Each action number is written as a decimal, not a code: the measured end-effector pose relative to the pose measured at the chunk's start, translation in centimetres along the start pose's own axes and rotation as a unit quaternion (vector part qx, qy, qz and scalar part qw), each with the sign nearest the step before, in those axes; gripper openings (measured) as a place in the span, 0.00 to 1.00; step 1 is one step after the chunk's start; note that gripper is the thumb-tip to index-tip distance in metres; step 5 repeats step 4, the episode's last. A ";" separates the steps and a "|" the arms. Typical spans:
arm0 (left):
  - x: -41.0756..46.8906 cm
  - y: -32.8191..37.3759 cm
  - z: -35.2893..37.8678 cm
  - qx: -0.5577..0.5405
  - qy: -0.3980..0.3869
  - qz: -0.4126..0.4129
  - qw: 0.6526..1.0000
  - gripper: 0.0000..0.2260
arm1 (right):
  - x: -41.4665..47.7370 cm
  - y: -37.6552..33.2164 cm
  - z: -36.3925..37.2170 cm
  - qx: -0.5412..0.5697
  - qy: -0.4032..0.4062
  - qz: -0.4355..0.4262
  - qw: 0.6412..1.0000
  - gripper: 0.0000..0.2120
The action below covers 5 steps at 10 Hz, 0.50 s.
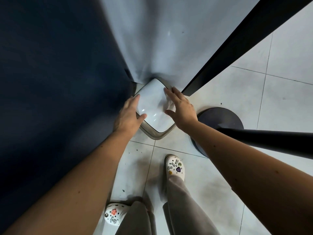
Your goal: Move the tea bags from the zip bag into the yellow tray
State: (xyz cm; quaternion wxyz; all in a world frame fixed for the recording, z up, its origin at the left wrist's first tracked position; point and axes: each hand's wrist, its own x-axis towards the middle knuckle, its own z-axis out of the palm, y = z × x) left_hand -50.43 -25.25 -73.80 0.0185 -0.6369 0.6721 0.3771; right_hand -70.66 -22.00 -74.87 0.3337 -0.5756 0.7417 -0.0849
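- Resting on the bin's white lid [152,99], the left hand [128,114] lies with fingers straight.
- The right hand [181,107] — fingers spread — presses crumpled clear plastic [169,104] onto the lid.

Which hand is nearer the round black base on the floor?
Right. The right hand is over the right side of the bin lid, next to the base; the left hand rests on the lid's left edge.

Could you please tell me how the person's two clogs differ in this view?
The left clog carries a pink flower charm; the right clog shows the letters L, I, P and a purple heart. The right clog stands further forward, nearer the white-lidded container; the left clog sits back. Both are white.
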 end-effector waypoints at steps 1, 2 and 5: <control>0.0 0.1 0.0 0.001 -0.008 -0.005 1.000 0.34 | 0.0 -0.1 0.0 0.011 -0.001 -0.003 1.000 0.39; -0.4 0.4 -0.5 0.011 -0.031 -0.017 0.999 0.34 | -0.6 -0.6 -0.7 0.030 -0.023 0.016 0.999 0.38; -3.3 3.3 -3.5 -0.001 -0.062 -0.042 0.997 0.27 | -3.1 -3.1 -6.2 0.151 -0.040 0.120 0.980 0.24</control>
